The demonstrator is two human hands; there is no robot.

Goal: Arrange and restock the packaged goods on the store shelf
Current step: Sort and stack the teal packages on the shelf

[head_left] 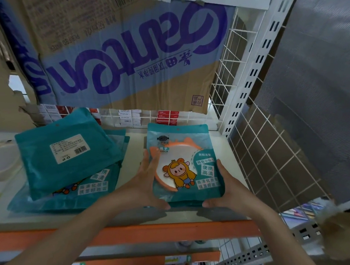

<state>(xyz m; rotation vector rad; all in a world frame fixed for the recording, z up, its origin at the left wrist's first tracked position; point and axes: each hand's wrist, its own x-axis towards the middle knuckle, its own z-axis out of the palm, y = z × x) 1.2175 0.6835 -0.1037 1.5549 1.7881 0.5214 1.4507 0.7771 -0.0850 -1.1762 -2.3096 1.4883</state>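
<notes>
Head view: the teal plastic mirror packet with a cartoon figure (189, 160) lies flat at the right front of the white shelf board (41, 221), beside the white wire mesh side panel (275, 162). The left hand (146, 184) and right hand (229, 188) press against its two sides with fingers straight and thumbs at the near edge. An untidy pile of teal packets (68, 156) lies to the left.

"MIRROR" on the teal packet (185, 162); "STAPLES" on small boxes (127, 115) (behind).
</notes>
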